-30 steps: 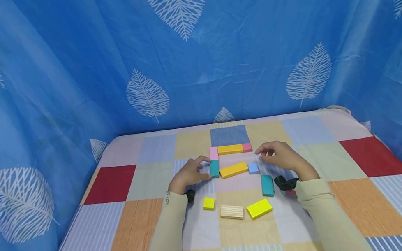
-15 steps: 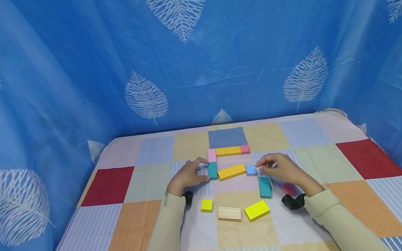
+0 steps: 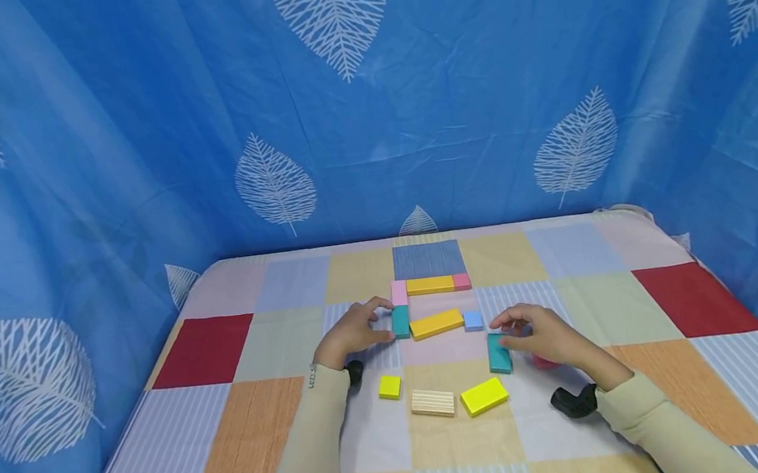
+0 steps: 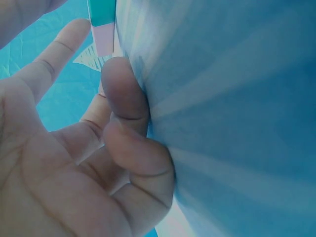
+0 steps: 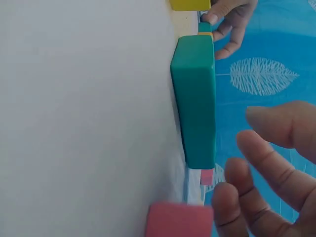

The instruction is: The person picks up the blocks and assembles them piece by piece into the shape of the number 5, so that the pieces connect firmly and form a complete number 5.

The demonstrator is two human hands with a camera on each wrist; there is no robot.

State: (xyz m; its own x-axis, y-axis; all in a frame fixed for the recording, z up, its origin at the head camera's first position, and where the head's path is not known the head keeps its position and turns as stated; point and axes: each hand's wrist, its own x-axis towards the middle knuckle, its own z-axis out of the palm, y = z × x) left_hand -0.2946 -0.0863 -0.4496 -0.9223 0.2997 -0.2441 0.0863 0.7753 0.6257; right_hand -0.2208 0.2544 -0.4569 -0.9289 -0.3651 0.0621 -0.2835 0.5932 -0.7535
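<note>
My left hand (image 3: pixel 354 329) rests beside a small teal block (image 3: pixel 400 322), thumb and index tips at its left side. In the left wrist view, the straight index finger (image 4: pixel 59 47) reaches the teal block where it meets a pink block (image 4: pixel 102 39); the other fingers curl loosely against the cloth. My right hand (image 3: pixel 534 334) hovers at a larger teal block (image 3: pixel 500 359), covering its upper right corner in the head view. The right wrist view shows a gap between those spread, bent fingers and the teal block (image 5: pixel 197 103). Nothing is in that hand.
An orange block (image 3: pixel 430 285) and a dark pink block (image 3: pixel 461 282) form the far row. A slanted orange block (image 3: pixel 437 325) and a blue block (image 3: pixel 473 321) lie nearer. Two yellow blocks (image 3: pixel 484 396), a ridged wooden block (image 3: pixel 433 403) and a red block (image 3: pixel 544 362) lie closer to me.
My right hand has moved back towards me, from beside the blue block to the larger teal block. The left hand stays at the small teal block. The blocks keep their places.
</note>
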